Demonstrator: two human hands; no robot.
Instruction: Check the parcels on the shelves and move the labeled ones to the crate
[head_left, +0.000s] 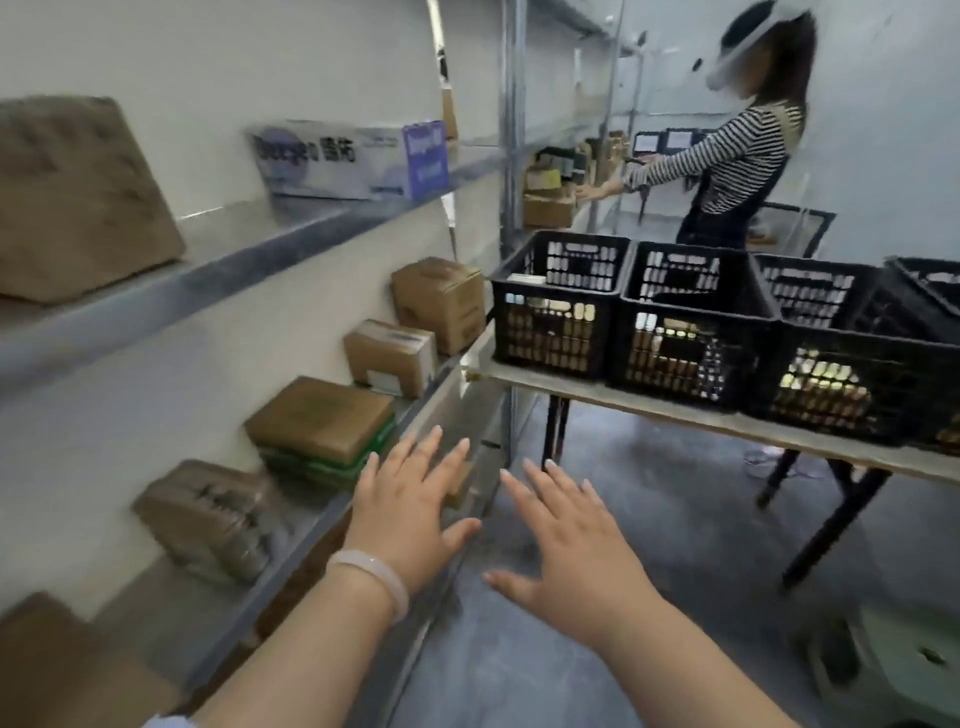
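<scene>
Parcels sit along the shelf (291, 525) on our left: brown cardboard boxes, one (390, 358) with a white label. Our left hand (410, 514) and right hand (566, 540) are spread flat and hold nothing. Black plastic crates (558, 306) with holey walls stand on the surface (675, 415), with boxes inside. We think more parcels are left to check.

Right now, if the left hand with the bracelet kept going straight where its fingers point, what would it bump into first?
Probably the shelf's metal front edge, with the labelled cardboard box right behind it. The left hand is open and holds nothing. Depth is hard to judge from this one view.
</scene>
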